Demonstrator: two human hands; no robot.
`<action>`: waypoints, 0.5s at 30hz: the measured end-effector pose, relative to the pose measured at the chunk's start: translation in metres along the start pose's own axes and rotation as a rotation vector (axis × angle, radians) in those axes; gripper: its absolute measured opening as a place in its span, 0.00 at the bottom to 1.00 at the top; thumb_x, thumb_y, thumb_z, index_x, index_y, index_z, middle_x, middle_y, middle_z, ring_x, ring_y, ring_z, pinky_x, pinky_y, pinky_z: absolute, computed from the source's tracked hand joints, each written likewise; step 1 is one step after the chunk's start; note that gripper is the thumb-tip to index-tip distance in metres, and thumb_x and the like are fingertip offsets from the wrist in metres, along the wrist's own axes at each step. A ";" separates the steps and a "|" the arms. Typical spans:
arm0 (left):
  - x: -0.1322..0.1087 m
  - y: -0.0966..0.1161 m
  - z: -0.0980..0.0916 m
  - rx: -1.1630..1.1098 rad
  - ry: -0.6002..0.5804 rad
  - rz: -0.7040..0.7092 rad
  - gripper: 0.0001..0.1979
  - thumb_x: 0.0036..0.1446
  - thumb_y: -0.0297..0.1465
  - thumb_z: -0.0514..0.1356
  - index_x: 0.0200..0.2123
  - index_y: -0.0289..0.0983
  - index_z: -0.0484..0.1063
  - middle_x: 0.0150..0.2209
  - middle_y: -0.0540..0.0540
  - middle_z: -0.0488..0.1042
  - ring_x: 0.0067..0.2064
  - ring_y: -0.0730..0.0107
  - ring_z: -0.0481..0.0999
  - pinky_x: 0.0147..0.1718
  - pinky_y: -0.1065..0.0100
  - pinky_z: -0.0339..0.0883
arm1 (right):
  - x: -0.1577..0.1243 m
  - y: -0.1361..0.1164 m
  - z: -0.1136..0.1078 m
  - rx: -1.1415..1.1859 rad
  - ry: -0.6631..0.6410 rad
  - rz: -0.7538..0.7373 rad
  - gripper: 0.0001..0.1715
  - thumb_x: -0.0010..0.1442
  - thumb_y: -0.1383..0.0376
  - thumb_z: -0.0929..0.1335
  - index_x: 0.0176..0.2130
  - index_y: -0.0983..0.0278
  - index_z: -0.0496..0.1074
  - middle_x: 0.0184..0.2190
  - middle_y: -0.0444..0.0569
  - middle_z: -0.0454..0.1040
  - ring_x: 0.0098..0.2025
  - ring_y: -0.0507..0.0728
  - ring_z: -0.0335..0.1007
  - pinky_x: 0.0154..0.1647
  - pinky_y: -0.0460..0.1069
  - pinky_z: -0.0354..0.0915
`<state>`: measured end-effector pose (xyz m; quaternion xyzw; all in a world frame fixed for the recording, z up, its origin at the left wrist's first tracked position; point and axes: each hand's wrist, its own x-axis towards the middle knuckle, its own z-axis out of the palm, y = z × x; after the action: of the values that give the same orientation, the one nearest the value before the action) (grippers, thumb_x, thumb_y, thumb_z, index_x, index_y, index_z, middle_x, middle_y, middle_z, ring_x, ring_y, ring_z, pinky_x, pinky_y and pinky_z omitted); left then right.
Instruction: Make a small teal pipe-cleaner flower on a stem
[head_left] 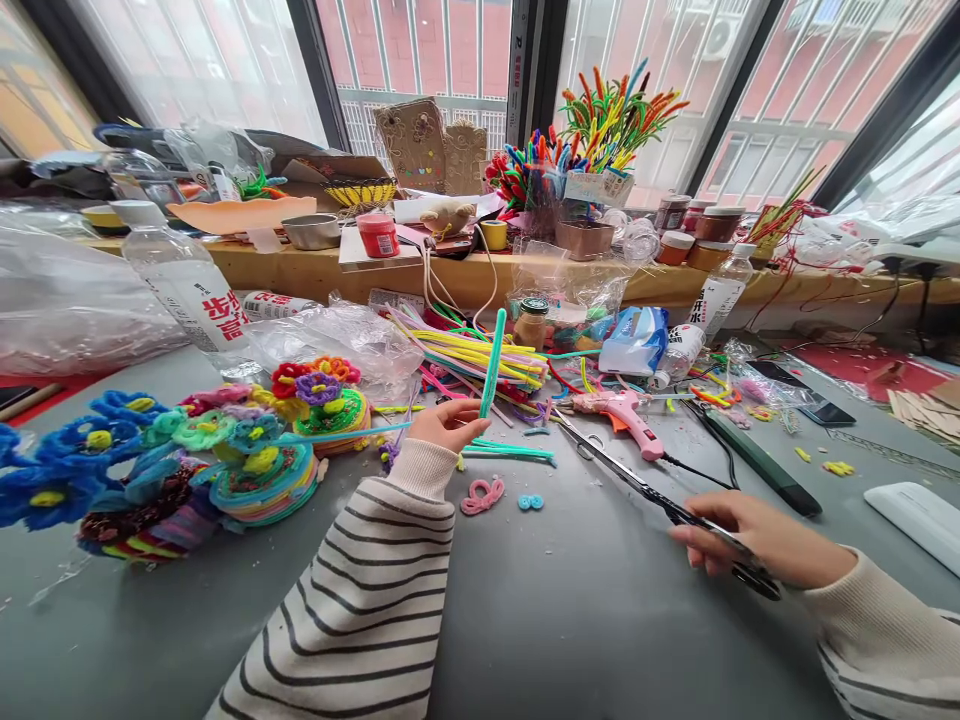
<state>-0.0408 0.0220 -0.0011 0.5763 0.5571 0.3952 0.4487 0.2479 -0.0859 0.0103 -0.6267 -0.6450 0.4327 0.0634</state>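
Note:
My left hand (450,425) is closed around turquoise pipe cleaners (493,365) whose folded length stands up above the fingers. A light blue pipe cleaner (352,433) stretches leftward from the same hand toward the flowers. In my right hand (757,540) is a long pair of scissors (637,485), its metal blades pointing up and left toward the pink glue gun (626,415). Several cut turquoise pieces (510,452) lie just right of my left hand. Below them rest a pink looped piece (482,495) and a small blue coiled piece (531,502).
Pipe cleaner flowers in coiled pots (262,480) crowd the left. Behind my hands lie a bundle of pipe cleaners (480,355), a glass jar (531,322) and water bottles (180,280). A green-handled cutter (765,465) and a white case (915,520) lie at right.

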 end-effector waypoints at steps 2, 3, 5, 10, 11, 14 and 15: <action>0.002 -0.001 -0.001 0.086 0.077 0.055 0.20 0.32 0.35 0.62 0.33 0.33 0.71 0.25 0.46 0.73 0.28 0.70 0.71 0.28 0.71 0.65 | -0.007 0.002 -0.002 0.133 -0.025 0.008 0.15 0.47 0.55 0.62 0.23 0.65 0.66 0.22 0.49 0.70 0.25 0.54 0.66 0.25 0.46 0.60; 0.002 -0.001 0.000 0.131 0.115 0.079 0.19 0.33 0.35 0.61 0.32 0.33 0.72 0.25 0.46 0.73 0.28 0.69 0.71 0.28 0.71 0.65 | -0.010 0.003 -0.002 0.172 -0.026 -0.018 0.18 0.46 0.52 0.63 0.24 0.65 0.67 0.24 0.50 0.71 0.27 0.55 0.67 0.27 0.47 0.61; 0.002 -0.001 0.001 0.202 0.166 0.113 0.16 0.34 0.36 0.60 0.29 0.33 0.73 0.23 0.46 0.73 0.27 0.69 0.71 0.28 0.72 0.64 | -0.014 0.004 -0.002 0.268 -0.039 -0.115 0.28 0.41 0.45 0.62 0.27 0.66 0.69 0.26 0.53 0.71 0.30 0.57 0.68 0.31 0.49 0.62; 0.001 -0.005 0.005 0.205 0.179 0.162 0.15 0.35 0.36 0.59 0.29 0.34 0.72 0.21 0.48 0.72 0.25 0.71 0.71 0.25 0.72 0.63 | -0.006 -0.006 0.005 0.598 -0.320 -0.394 0.43 0.26 0.36 0.61 0.31 0.67 0.68 0.37 0.58 0.69 0.39 0.63 0.66 0.40 0.56 0.60; 0.001 -0.006 0.005 0.186 0.175 0.170 0.15 0.35 0.36 0.59 0.29 0.34 0.72 0.22 0.48 0.72 0.25 0.71 0.71 0.26 0.71 0.64 | -0.001 -0.009 0.007 0.642 -0.378 -0.445 0.45 0.27 0.36 0.59 0.33 0.68 0.67 0.39 0.59 0.68 0.41 0.63 0.65 0.41 0.57 0.59; 0.001 -0.008 0.006 0.159 0.176 0.191 0.14 0.36 0.37 0.58 0.27 0.33 0.71 0.24 0.46 0.73 0.25 0.70 0.71 0.26 0.70 0.65 | 0.016 -0.015 0.018 0.678 -0.602 -0.560 0.49 0.26 0.37 0.61 0.37 0.71 0.65 0.42 0.63 0.66 0.43 0.65 0.64 0.41 0.58 0.59; 0.000 -0.008 0.006 0.162 0.182 0.197 0.14 0.36 0.37 0.58 0.27 0.33 0.71 0.24 0.46 0.73 0.25 0.70 0.71 0.27 0.70 0.65 | 0.023 -0.017 0.022 0.701 -0.624 -0.558 0.49 0.27 0.36 0.61 0.37 0.72 0.65 0.42 0.64 0.66 0.43 0.65 0.64 0.42 0.59 0.58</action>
<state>-0.0374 0.0217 -0.0104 0.6243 0.5664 0.4414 0.3076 0.2170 -0.0742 -0.0032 -0.2148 -0.5923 0.7539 0.1864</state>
